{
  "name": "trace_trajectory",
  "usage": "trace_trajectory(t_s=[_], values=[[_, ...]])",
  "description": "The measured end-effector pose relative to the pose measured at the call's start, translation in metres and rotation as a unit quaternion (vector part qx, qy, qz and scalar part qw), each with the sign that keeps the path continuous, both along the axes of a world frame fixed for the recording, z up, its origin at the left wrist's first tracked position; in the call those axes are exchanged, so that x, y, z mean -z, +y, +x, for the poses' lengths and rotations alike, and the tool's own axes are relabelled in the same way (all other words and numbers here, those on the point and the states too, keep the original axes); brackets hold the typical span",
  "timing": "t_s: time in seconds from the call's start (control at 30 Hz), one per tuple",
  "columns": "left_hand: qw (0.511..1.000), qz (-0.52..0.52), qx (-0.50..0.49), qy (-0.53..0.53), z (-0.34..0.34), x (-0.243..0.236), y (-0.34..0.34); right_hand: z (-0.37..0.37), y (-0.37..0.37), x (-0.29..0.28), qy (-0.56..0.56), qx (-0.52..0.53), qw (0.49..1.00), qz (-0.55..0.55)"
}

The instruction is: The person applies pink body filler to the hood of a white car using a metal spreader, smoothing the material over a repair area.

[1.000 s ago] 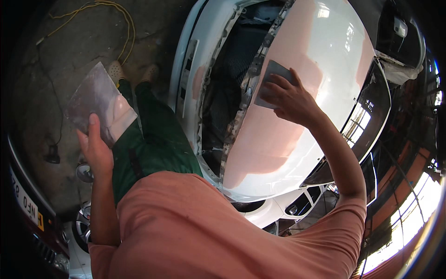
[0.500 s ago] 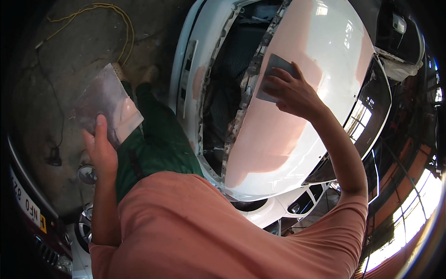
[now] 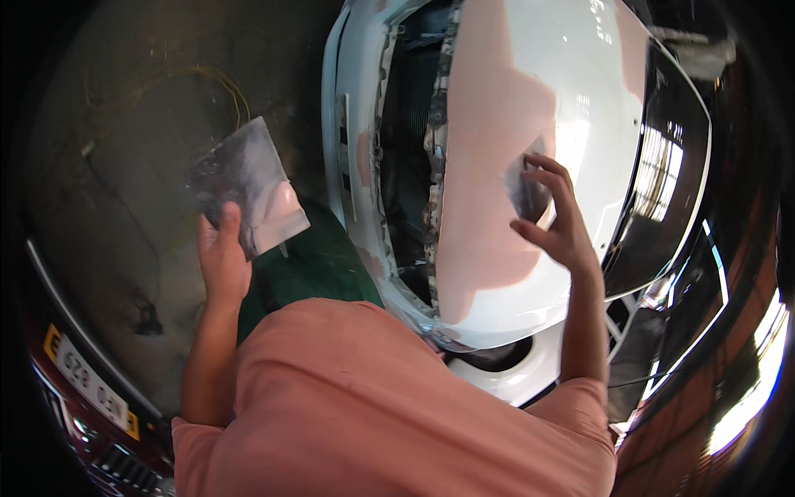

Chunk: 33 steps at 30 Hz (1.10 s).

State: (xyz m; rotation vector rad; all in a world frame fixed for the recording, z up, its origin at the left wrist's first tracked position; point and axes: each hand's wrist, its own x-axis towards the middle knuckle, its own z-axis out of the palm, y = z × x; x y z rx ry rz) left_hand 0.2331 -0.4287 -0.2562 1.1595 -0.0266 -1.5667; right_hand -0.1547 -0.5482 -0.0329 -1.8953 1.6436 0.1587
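Observation:
In my left hand [image 3: 224,261] is a flat, greyish square mixing board [image 3: 236,174], gripped at its near edge with the thumb on top. A lump of pinkish body putty [image 3: 281,205] sits at the board's right corner. My right hand [image 3: 570,224] holds a thin grey putty spreader [image 3: 522,186] between thumb and fingers, smeared by motion. The spreader is over the white car hood [image 3: 592,99], at the right border of a broad pink putty patch [image 3: 484,207]. Whether its edge touches the surface I cannot tell.
Left of the hood gapes the car's dark front opening [image 3: 410,149]. The windshield [image 3: 662,166] lies beyond the hood to the right. A yellow hose [image 3: 211,73] curls on the floor at the upper left. A dark red car [image 3: 91,414] stands at the lower left.
My right hand has moved the spreader rightward and nearer me over the hood, off the patch's middle. The board in my left hand appears further right; the whole view has shifted.

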Motion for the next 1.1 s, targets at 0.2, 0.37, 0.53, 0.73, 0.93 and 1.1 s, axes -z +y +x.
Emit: trace_trajectory(t_s=[0.2, 0.37, 0.53, 0.73, 0.93, 1.1], values=[[0.986, -0.075, 0.151, -0.006, -0.006, -0.059, -0.051, 0.054, 0.182, 0.022, -0.654, 0.461, 0.593, -0.082], [0.963, -0.086, 0.253, -0.041, -0.024, -0.086, -0.041, 0.092, 0.259, 0.061, -0.825, 0.487, 0.258, -0.125], [0.952, -0.055, 0.287, 0.091, -0.069, -0.130, -0.015, 0.096, 0.243, 0.057, -0.577, 0.482, 0.636, -0.175], [0.955, -0.075, 0.270, 0.098, -0.094, -0.172, 0.026, 0.130, 0.235, 0.000, -0.301, 0.070, 0.904, -0.294], [0.987, -0.077, 0.130, 0.057, -0.087, -0.200, 0.083, 0.058, 0.266, 0.032, -0.082, -0.006, 0.953, -0.293], [0.953, -0.270, 0.017, -0.133, -0.086, -0.193, 0.112, 0.080, 0.274, -0.008, -0.044, -0.010, 0.908, -0.417]])
